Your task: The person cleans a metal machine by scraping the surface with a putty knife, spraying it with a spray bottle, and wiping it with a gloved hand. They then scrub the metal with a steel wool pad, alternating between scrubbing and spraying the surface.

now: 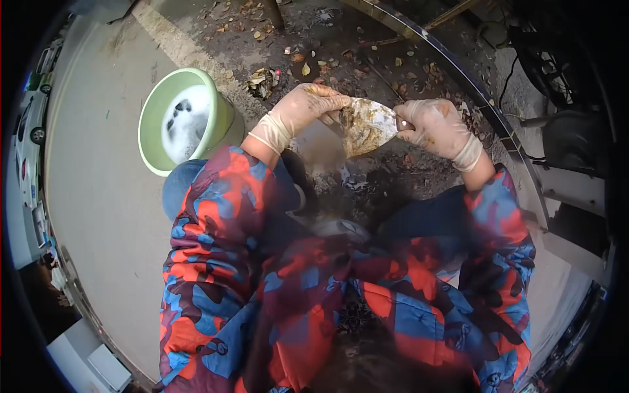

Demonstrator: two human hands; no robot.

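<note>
My gloved right hand [438, 128] is closed on the short brown handle of a scraper-like tool, a silver rivet showing at the grip. The tool's flat metal blade [370, 124] widens to the left and is smeared with brown and yellowish grime. At the blade's wide left end, my gloved left hand [301, 112] pinches the upper corner, thumb and fingers pressed together; some of those fingers are hidden behind it. Brown stains mark both translucent gloves. The tool is held up over the dark, littered ground in front of my knees.
A light green basin [211, 75] of foamy water, dark pieces floating in it, stands left of my knee. Fallen leaves [262, 82] litter the dirt ahead. A dark metal edge [481, 98] curves along the right, and parked cars [29, 141] line the far left.
</note>
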